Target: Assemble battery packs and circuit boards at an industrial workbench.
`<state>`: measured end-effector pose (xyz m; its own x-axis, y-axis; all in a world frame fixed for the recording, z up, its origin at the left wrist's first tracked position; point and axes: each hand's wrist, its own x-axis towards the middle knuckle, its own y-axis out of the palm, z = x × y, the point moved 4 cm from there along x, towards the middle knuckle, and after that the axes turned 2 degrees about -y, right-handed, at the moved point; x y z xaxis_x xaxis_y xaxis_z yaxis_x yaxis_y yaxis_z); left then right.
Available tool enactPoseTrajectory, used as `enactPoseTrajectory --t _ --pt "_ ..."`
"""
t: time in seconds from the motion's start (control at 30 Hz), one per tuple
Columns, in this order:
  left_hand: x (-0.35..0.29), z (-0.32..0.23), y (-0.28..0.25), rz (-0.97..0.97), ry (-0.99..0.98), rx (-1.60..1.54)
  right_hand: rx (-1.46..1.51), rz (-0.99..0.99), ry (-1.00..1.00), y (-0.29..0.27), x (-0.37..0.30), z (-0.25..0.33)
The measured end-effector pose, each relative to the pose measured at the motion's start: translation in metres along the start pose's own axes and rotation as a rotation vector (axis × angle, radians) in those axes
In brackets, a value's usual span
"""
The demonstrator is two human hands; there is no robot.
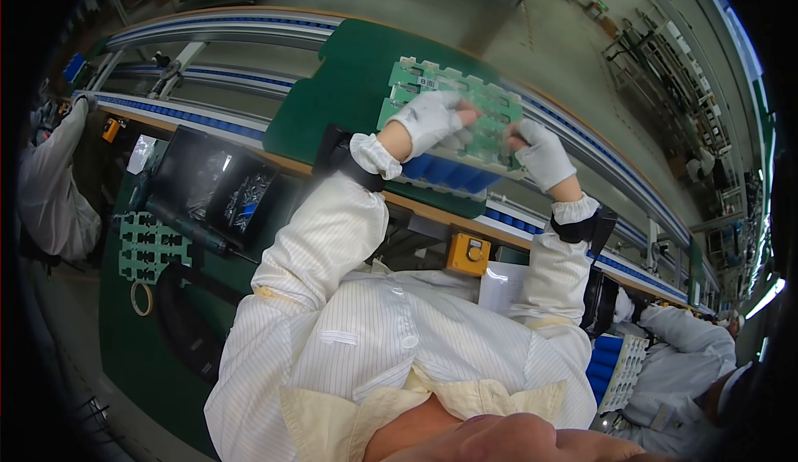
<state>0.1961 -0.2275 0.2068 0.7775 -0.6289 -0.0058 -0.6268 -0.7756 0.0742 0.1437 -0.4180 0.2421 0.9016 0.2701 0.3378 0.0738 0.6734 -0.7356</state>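
A battery pack of blue cylindrical cells (453, 173) lies on a dark green board (303, 113) across the conveyor. Its top is a pale green cell holder plate (486, 100) with cut-outs and a small printed label. Over the middle of this plate is my left hand (432, 121), in a white glove with bare fingertips. Its fingers are curled together and slightly blurred; whatever is between them is hidden. My right hand (540, 153), gloved the same way, is at the plate's right edge, fingers bent inward. What it holds, if anything, does not show.
Black bins (195, 175) with small metal parts stand left, near a second green plate (156, 250) and a tape roll (141, 298). A yellow control box (468, 254) sits at the bench's front edge. Co-workers are at both sides; another blue pack (613, 371) is at right.
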Motion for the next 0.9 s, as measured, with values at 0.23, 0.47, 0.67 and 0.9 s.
enactPoseTrajectory --t 0.23,0.47,0.67,0.9 --pt "0.003 0.002 -0.003 -0.014 0.047 0.064 -0.287 0.13 0.141 0.008 0.0 0.003" --pt "0.003 0.002 -0.002 -0.008 0.035 0.022 -0.214 0.031 0.067 0.015 -0.004 0.002" --pt "0.001 0.001 -0.002 -0.009 0.034 0.017 -0.239 -0.006 -0.05 0.019 -0.008 0.003" --pt "0.003 0.001 -0.002 0.001 0.042 0.05 -0.246 -0.041 -0.106 0.019 -0.013 -0.004"
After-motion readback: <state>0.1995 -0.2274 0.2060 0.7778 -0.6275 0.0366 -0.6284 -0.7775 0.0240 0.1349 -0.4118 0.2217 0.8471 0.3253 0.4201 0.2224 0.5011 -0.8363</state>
